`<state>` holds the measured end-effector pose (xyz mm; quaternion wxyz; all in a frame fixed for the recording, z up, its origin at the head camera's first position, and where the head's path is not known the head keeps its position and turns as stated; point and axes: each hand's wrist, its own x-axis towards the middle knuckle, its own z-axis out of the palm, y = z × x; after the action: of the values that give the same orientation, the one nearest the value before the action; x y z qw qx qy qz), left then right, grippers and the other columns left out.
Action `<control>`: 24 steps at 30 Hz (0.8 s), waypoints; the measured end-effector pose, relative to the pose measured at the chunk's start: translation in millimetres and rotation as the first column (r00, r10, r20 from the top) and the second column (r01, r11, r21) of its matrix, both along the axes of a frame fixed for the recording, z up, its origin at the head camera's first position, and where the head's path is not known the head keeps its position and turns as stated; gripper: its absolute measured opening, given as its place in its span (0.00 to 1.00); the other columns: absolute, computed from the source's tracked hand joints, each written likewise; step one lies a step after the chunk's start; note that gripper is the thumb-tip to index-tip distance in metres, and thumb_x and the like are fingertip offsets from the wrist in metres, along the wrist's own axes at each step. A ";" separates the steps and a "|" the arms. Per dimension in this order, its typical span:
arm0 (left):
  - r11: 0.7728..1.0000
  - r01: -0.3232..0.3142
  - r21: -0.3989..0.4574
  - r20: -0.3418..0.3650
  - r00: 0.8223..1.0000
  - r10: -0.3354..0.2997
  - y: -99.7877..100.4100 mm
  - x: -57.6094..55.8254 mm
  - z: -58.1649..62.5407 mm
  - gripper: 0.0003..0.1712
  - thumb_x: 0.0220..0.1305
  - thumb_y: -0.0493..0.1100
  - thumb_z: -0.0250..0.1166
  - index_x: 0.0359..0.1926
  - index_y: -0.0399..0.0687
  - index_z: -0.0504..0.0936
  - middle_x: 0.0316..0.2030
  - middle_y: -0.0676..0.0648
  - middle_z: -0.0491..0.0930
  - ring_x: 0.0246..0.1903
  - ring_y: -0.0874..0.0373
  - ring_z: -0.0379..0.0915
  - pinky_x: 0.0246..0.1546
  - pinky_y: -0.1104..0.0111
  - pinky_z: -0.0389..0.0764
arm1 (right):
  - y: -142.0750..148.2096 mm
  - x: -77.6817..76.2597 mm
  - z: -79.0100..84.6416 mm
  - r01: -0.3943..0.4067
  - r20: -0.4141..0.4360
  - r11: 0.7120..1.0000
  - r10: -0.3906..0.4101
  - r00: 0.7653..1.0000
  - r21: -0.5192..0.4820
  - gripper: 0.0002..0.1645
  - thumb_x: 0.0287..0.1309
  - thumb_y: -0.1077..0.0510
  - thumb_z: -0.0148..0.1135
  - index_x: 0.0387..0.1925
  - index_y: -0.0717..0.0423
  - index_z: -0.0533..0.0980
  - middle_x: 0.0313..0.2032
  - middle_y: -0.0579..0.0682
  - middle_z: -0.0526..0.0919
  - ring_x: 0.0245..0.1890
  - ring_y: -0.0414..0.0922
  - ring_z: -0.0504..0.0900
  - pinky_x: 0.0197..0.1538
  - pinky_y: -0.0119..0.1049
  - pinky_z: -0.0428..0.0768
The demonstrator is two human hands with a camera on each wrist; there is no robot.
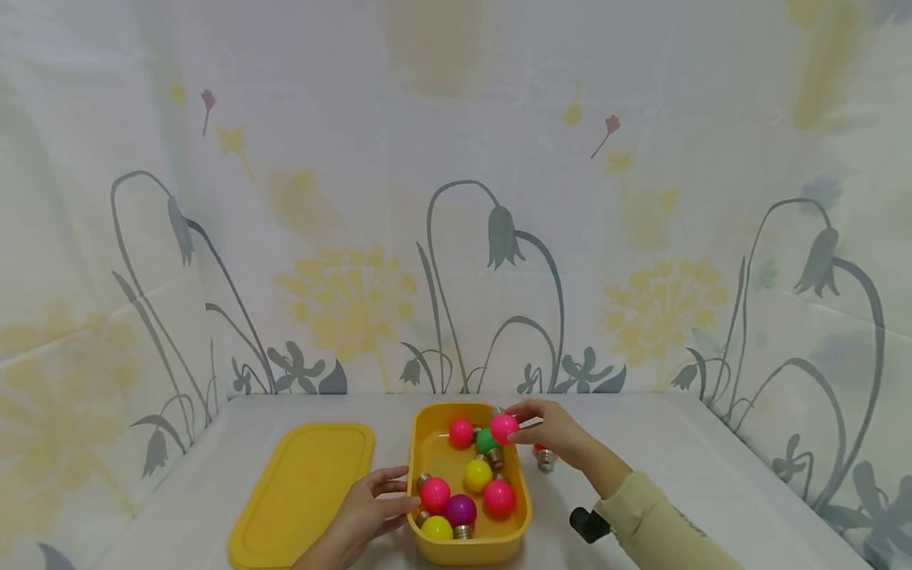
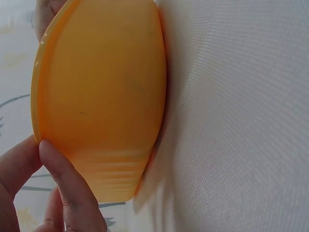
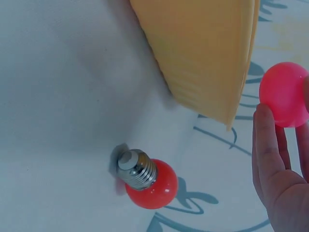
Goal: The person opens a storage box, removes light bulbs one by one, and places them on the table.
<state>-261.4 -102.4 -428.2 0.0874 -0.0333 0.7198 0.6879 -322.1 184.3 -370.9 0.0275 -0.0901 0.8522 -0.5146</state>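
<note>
A yellow plastic box (image 1: 470, 552) stands on the table with several round coloured light bulbs lying in it. My left hand (image 1: 369, 507) pinches the box's left rim between thumb and finger, also seen in the left wrist view on the rim (image 2: 35, 104). Over the box's far right corner, my right hand (image 1: 559, 431) holds a pink bulb (image 1: 504, 428) by its round part, metal cap pointing up and away. Beneath it in the box lie a green bulb (image 1: 488, 441) and another pink bulb (image 1: 461, 433). Closer in are yellow, pink and purple bulbs (image 1: 460, 511).
Left of the box lies a flat yellow lid (image 1: 302, 495). On the table to the right, a red bulb (image 3: 154, 188) with a silver screw cap rests beside the box. A black object (image 1: 589, 525) shows by the right sleeve. A flower-printed cloth (image 1: 456, 237) hangs behind.
</note>
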 end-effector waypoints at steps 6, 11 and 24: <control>1.000 -0.010 -0.020 0.005 1.000 0.011 1.1 1.3 2.6 0.35 0.50 0.36 0.72 0.59 0.32 0.69 0.42 0.40 0.74 0.32 0.55 0.73 0.38 0.62 0.81 | 4.2 1.5 -4.8 0.007 0.022 1.000 -0.006 1.000 -0.020 0.24 0.45 0.61 0.72 0.47 0.58 0.77 0.41 0.51 0.77 0.37 0.47 0.77 0.40 0.45 0.80; 1.000 -0.001 -0.003 -0.009 1.000 0.001 0.9 1.9 1.2 0.35 0.50 0.36 0.72 0.59 0.32 0.68 0.42 0.39 0.74 0.32 0.56 0.73 0.37 0.63 0.81 | 7.8 3.9 -8.9 0.026 0.037 0.999 -0.025 0.999 -0.021 0.24 0.44 0.61 0.73 0.46 0.58 0.77 0.40 0.51 0.77 0.37 0.48 0.76 0.45 0.47 0.79; 1.000 -0.007 -0.023 0.002 1.000 0.008 1.8 2.8 2.8 0.35 0.50 0.36 0.72 0.59 0.33 0.69 0.43 0.39 0.74 0.33 0.55 0.73 0.38 0.62 0.81 | 25.4 14.3 -13.2 0.027 -0.005 1.000 -0.027 1.000 -0.002 0.27 0.45 0.61 0.72 0.49 0.62 0.75 0.40 0.52 0.78 0.38 0.47 0.77 0.44 0.42 0.80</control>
<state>-258.6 -100.6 -425.4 0.0850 -0.0375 0.7275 0.6798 -307.7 209.7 -384.2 0.0185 -0.0798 0.8528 -0.5157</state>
